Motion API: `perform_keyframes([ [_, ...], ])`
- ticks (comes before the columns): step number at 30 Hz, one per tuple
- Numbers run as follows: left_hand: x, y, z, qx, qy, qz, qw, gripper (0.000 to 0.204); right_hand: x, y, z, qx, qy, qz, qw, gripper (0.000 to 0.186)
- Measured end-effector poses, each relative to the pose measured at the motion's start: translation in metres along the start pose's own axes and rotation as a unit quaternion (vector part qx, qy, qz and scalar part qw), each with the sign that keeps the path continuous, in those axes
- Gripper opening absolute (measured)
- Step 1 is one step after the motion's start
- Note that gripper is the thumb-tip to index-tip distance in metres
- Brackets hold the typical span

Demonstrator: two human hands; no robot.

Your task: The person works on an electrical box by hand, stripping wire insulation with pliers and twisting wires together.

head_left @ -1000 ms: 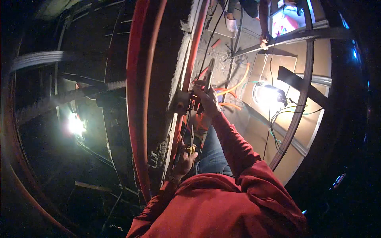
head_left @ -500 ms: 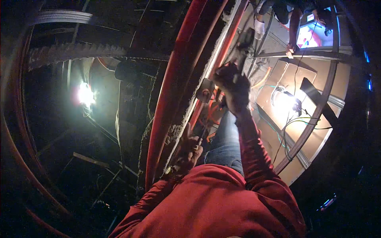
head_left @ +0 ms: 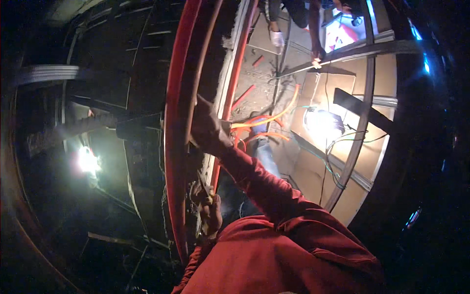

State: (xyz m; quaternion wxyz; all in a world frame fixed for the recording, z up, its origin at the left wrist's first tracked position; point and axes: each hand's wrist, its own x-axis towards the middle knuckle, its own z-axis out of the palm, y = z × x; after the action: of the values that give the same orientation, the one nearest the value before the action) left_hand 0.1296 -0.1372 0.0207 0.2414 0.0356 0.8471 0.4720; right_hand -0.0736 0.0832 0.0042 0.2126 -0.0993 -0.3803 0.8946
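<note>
My right hand (head_left: pixel 210 128) is at the red upright frame (head_left: pixel 177 122), closed with its fingers in shadow; what it holds is hidden. Lower down, my left hand (head_left: pixel 211 215) is closed around a slender, pointed piece (head_left: pixel 202 183) beside the rough pale wall edge (head_left: pixel 227 78). What kind of piece it is, the dim light does not show. Orange and yellow flexible conduits (head_left: pixel 267 122) spread out just right of my right hand.
A bright work lamp (head_left: pixel 323 126) with trailing cables stands by boards on the right; another lamp (head_left: pixel 88 160) glows at left. A grey metal channel (head_left: pixel 361 142) curves past the boards. At the top, another person's hand (head_left: pixel 317 61) touches a metal strip. Rubble lies on the floor.
My right hand has swung left and slightly down to the red frame; the dark tool seen in it earlier is no longer visible. The view has shifted, and my left hand stays closed.
</note>
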Motion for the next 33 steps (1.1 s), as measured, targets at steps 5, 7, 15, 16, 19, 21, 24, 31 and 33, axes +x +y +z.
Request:
perform_keyframes([
  [5,0.006,0.022,0.001,0.019,0.018,-0.029,0.999,0.031,0.006,-0.022,0.017,0.293,0.008,0.114,0.949,0.033],
  [7,0.005,0.021,0.001,0.041,0.020,-0.013,0.999,0.033,0.000,-0.030,0.025,0.184,0.022,0.071,0.980,0.033],
  [15,-0.017,-0.027,-0.022,-0.354,-0.149,-0.139,0.913,0.045,-0.009,-0.007,0.009,0.160,-0.025,0.062,0.985,0.034],
  [16,-0.018,-0.021,-0.030,-0.309,-0.192,-0.151,0.919,0.049,-0.014,-0.002,-0.005,0.216,0.020,0.128,0.968,0.037],
  [19,-0.032,0.031,-0.086,-0.010,-0.216,-0.181,0.959,0.055,-0.026,0.006,-0.031,0.155,0.025,0.172,0.972,0.050],
  [21,-0.020,0.065,-0.108,-0.005,-0.220,-0.193,0.956,0.055,-0.034,-0.006,-0.044,-0.005,-0.043,0.101,0.994,0.055],
  [24,0.020,0.101,-0.129,0.031,-0.196,-0.163,0.967,0.054,-0.018,-0.035,-0.055,-0.198,-0.139,0.122,0.963,0.061],
  [31,0.100,0.149,-0.112,-0.068,-0.140,-0.008,0.988,0.052,-0.003,-0.061,-0.040,-0.007,-0.070,0.252,0.965,0.049],
  [33,0.125,0.157,-0.088,-0.092,-0.150,0.015,0.984,0.051,-0.005,-0.060,-0.039,0.024,-0.086,0.225,0.970,0.047],
])
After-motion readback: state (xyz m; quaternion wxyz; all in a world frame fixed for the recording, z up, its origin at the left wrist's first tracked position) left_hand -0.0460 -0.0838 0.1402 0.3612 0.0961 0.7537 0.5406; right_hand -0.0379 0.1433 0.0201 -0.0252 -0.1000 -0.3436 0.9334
